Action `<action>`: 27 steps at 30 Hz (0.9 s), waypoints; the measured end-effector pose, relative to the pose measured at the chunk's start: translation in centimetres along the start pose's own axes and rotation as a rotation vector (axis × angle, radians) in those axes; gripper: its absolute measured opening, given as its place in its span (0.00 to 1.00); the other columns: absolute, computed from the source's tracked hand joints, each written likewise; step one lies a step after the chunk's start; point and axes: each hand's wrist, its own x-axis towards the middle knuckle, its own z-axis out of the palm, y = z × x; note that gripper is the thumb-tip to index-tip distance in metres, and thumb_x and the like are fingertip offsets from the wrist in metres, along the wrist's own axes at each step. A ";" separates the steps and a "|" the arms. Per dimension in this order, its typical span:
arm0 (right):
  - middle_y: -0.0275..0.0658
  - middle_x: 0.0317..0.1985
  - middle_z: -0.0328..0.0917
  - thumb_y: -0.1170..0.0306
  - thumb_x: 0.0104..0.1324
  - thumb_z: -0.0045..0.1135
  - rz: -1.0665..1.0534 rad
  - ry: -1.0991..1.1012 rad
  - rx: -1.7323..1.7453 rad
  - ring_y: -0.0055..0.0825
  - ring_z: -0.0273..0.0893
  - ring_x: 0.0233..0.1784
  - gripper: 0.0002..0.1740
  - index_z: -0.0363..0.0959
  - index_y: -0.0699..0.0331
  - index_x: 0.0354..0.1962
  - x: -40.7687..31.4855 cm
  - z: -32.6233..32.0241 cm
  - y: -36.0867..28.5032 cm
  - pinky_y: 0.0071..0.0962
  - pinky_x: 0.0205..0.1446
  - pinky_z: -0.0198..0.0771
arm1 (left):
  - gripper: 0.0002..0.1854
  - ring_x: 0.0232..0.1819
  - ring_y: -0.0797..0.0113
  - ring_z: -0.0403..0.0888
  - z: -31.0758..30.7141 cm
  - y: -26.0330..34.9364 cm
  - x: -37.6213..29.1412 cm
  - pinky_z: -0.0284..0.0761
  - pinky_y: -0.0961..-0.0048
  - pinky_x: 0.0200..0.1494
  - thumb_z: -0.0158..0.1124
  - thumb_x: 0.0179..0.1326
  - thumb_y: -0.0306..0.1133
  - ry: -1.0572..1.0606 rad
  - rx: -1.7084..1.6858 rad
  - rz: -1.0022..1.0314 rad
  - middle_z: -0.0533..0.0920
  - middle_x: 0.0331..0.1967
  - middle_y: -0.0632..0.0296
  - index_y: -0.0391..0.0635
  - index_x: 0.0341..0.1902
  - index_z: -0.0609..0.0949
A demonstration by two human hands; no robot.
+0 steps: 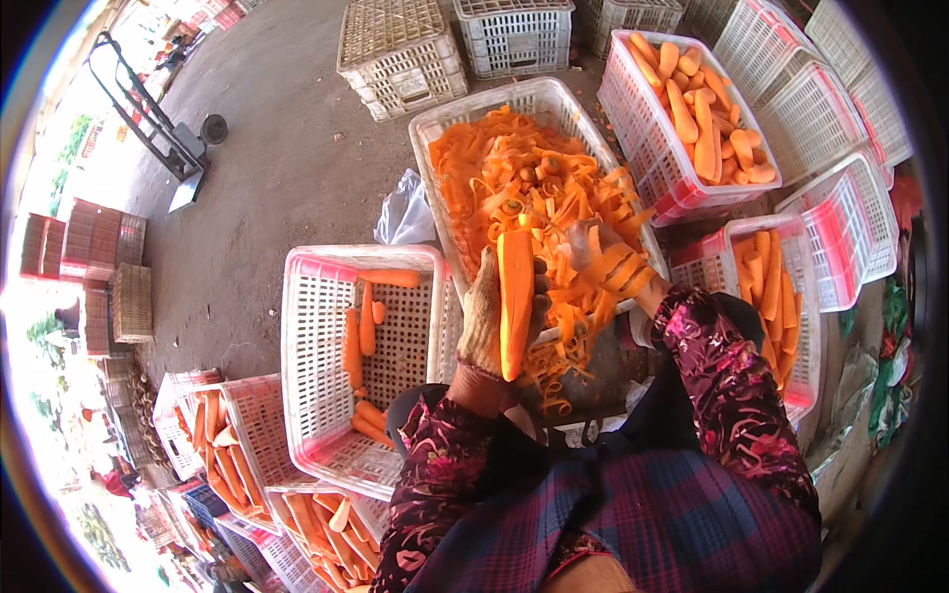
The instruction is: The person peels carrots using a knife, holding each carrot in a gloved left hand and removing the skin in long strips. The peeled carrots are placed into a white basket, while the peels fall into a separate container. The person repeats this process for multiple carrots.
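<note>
My left hand (480,319), in a knitted glove with dark fingertips, grips a large carrot (515,304) lengthwise. The carrot's upper face is bright and smooth, and its tip points towards my body. To the right, my right hand (592,241) is blurred over the peelings, with strips of carrot peel (623,270) draped across its back and wrist. Whether its fingers hold a tool cannot be made out. Beneath both hands is a pale plastic crate (421,141) heaped with carrot peelings (489,159). Some curls hang over its near edge, and a few cut carrot tops (549,164) lie on the heap.
Left of me, a white crate (319,363) holds a few carrots (367,319). Peeled carrots fill a crate (630,163) at the back right; another carrot crate (804,296) stands by my right knee. A plastic bag (406,211) and a hand truck (167,144) are on the ground.
</note>
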 end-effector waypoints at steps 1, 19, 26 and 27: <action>0.46 0.24 0.73 0.61 0.69 0.54 0.004 0.058 0.001 0.42 0.74 0.28 0.16 0.72 0.66 0.29 0.3 0.2 0.0 0.42 0.33 0.69 | 0.31 0.26 0.64 0.82 0.0 0.2 -0.1 0.82 0.73 0.29 0.53 0.73 0.63 -0.028 -0.019 -0.011 0.84 0.31 0.58 0.42 0.50 0.81; 0.35 0.18 0.72 0.54 0.72 0.61 0.436 0.073 1.067 0.23 0.66 0.14 0.20 0.77 0.64 0.37 2.6 -7.3 -8.6 0.28 0.22 0.67 | 0.28 0.64 0.61 0.76 4.9 4.2 -2.1 0.75 0.58 0.65 0.63 0.73 0.43 -0.228 0.439 0.632 0.76 0.62 0.57 0.43 0.70 0.71; 0.31 0.24 0.80 0.60 0.72 0.62 0.165 -0.015 1.023 0.14 0.69 0.18 0.15 0.84 0.64 0.37 2.7 -10.7 -6.4 0.17 0.21 0.61 | 0.44 0.55 0.63 0.83 4.2 1.9 -2.9 0.80 0.67 0.56 0.67 0.63 0.62 -0.318 0.868 0.097 0.82 0.54 0.54 0.32 0.66 0.74; 0.31 0.27 0.82 0.57 0.71 0.64 0.174 -0.163 0.948 0.17 0.72 0.19 0.16 0.85 0.63 0.39 2.5 -10.5 -6.5 0.22 0.22 0.64 | 0.41 0.55 0.65 0.82 4.1 1.6 -3.1 0.80 0.69 0.54 0.66 0.67 0.59 -0.362 0.923 0.048 0.83 0.53 0.56 0.32 0.66 0.74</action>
